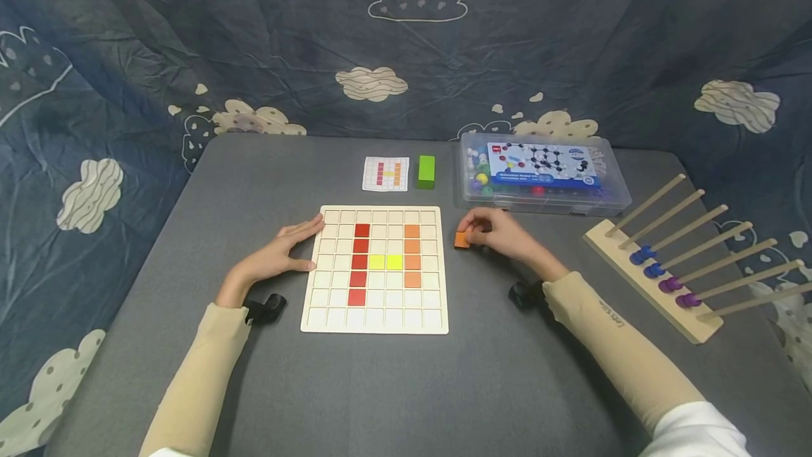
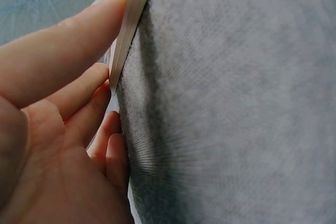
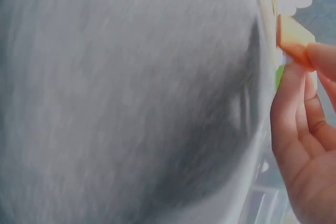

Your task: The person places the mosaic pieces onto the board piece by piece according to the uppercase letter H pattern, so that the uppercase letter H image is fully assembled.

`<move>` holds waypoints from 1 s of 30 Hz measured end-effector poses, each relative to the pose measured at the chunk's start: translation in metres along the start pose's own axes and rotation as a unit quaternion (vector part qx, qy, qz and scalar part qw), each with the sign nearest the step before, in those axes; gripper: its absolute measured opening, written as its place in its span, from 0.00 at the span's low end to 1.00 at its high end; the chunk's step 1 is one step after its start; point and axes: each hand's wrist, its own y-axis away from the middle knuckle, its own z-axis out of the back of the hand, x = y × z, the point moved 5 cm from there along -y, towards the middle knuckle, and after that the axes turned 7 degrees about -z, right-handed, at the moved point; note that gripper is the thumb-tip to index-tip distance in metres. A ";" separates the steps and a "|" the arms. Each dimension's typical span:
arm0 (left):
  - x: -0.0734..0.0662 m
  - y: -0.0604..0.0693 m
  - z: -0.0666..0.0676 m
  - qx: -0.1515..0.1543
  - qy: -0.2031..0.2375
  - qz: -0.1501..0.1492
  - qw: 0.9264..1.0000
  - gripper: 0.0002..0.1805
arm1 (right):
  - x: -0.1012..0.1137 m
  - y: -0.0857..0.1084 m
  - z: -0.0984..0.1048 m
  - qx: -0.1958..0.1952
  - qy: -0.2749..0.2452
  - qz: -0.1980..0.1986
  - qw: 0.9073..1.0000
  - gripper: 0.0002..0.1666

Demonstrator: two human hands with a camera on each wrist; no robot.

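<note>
A square wooden grid board (image 1: 333,319) lies at the middle of the table, with a column of red squares (image 1: 359,261), a pair of yellow squares (image 1: 385,262) and a column of orange squares (image 1: 412,256) in its cells. Along the board's left edge rests my left hand (image 1: 274,254), fingers extended; in the left wrist view its thumb touches the board's side (image 2: 131,19). Just right of the board, my right hand (image 1: 497,231) pinches an orange cube (image 1: 462,240) between thumb and fingers. That cube (image 3: 294,38) shows tilted in the right wrist view.
Behind the board lie a small pattern card (image 1: 385,174) and a green block (image 1: 426,172). A clear plastic molecular model box (image 1: 545,199) stands at the back right. On the right is a wooden peg rack (image 1: 647,281) with blue and purple beads, its pegs leaning outward.
</note>
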 end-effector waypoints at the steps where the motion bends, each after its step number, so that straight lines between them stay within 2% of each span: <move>1: 0.000 0.000 0.000 0.000 0.000 0.001 1.000 0.47 | 0.003 0.001 -0.002 0.009 -0.010 0.007 1.000 0.07; 7: 0.000 -0.001 0.000 -0.002 -0.002 0.002 1.000 0.47 | 0.021 0.006 -0.026 0.057 -0.037 0.038 0.997 0.11; 14: 0.001 -0.001 0.000 -0.002 -0.003 0.006 1.000 0.47 | 0.041 0.014 -0.062 0.119 -0.005 0.076 0.990 0.08; 18: 0.000 -0.001 0.000 0.000 0.001 0.003 1.000 0.47 | 0.048 0.018 -0.079 0.150 0.012 0.084 0.985 0.08; 21: 0.000 -0.001 0.000 0.000 0.001 0.002 1.000 0.47 | 0.051 0.021 -0.087 0.153 0.038 0.098 0.983 0.08; 25: 0.001 -0.001 0.000 -0.001 0.000 0.001 1.000 0.47 | 0.055 0.023 -0.091 0.134 0.072 0.116 0.981 0.07; 30: 0.001 -0.001 0.000 0.000 0.004 0.004 1.000 0.47 | 0.059 0.025 -0.094 0.117 0.108 0.120 0.980 0.07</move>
